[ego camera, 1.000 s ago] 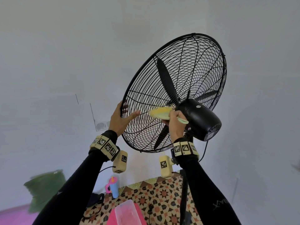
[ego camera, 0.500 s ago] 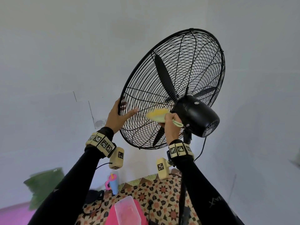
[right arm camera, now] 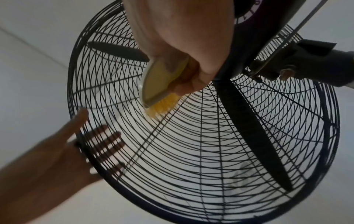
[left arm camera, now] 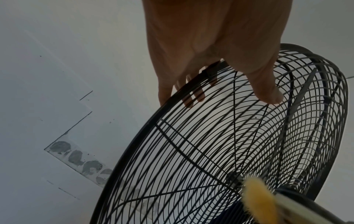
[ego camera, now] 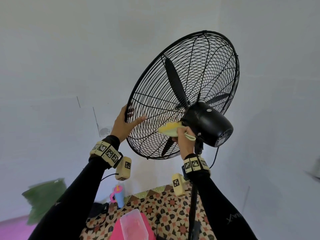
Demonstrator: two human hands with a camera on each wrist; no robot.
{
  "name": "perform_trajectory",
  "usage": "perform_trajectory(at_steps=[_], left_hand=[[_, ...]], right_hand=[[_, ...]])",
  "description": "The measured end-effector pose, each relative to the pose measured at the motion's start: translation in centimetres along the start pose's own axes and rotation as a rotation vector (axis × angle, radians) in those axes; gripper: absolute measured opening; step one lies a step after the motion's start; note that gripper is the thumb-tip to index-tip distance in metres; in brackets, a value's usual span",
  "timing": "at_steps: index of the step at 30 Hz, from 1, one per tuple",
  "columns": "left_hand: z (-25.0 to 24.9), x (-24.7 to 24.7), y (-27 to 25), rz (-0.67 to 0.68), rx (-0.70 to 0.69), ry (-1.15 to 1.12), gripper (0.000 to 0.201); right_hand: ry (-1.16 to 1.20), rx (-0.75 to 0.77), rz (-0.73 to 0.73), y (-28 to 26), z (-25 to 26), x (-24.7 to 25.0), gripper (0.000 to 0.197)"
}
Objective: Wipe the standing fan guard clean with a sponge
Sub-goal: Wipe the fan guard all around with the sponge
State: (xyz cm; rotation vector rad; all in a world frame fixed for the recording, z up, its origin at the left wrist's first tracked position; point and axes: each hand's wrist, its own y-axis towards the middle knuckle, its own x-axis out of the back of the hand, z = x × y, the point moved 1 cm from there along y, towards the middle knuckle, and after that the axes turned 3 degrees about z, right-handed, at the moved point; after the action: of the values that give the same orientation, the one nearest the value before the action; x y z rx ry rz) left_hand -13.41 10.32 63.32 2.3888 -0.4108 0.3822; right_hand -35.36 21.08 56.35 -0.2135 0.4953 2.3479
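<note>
Overhead, the stiff wire guard (ego camera: 173,87) is steadied at its rim by the left hand (ego camera: 123,126), fingers wrapped; the right hand (ego camera: 183,138) clamps a soft sponge (ego camera: 168,129).

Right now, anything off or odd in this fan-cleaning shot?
One thing: the tool in the right hand looks like a brush with yellow bristles and a pale back, not a sponge. Its bristles sit on the rear fan guard beside the motor housing. The left hand grips the guard's rim. No damage visible.
</note>
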Motion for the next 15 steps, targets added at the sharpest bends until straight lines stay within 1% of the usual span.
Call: perform_trajectory(at_steps=[1, 3, 5, 6, 8, 10, 12, 13, 15], left_hand=[[0.0, 0.0, 0.0, -0.001, 0.0, -0.002, 0.103], [0.0, -0.2, 0.0, -0.006, -0.001, -0.004, 0.104], [-0.2, -0.2, 0.0, -0.011, -0.001, -0.011, 0.105], [-0.2, -0.2, 0.0, -0.01, 0.0, -0.013, 0.104], [-0.2, -0.2, 0.1, -0.007, 0.005, -0.017, 0.101], [-0.1, -0.1, 0.0, -0.006, 0.013, -0.019, 0.102], [0.0, 0.0, 0.0, -0.006, 0.015, -0.017, 0.104], [0.0, -0.1, 0.0, -0.006, 0.015, -0.016, 0.104], [-0.2, -0.2, -0.1, -0.006, 0.005, -0.009, 0.104]], right_hand=[[0.014, 0.016, 0.0, 0.1, 0.3, 0.2, 0.019], [0.064, 0.099, -0.034, 0.7, 1.6, 0.5, 0.015], [0.098, 0.19, -0.063, 1.5, 3.2, 0.4, 0.017], [0.107, 0.201, -0.066, 1.7, 3.5, 0.1, 0.018], [0.12, 0.143, -0.066, 2.0, 2.8, -0.1, 0.02], [0.115, 0.065, -0.036, 1.6, 1.0, -0.1, 0.019], [0.035, 0.014, -0.006, 0.8, -0.2, 0.2, 0.018], [-0.009, 0.011, -0.003, 0.5, -0.4, 0.4, 0.02], [-0.039, 0.055, -0.017, 0.4, 0.3, 0.6, 0.023]])
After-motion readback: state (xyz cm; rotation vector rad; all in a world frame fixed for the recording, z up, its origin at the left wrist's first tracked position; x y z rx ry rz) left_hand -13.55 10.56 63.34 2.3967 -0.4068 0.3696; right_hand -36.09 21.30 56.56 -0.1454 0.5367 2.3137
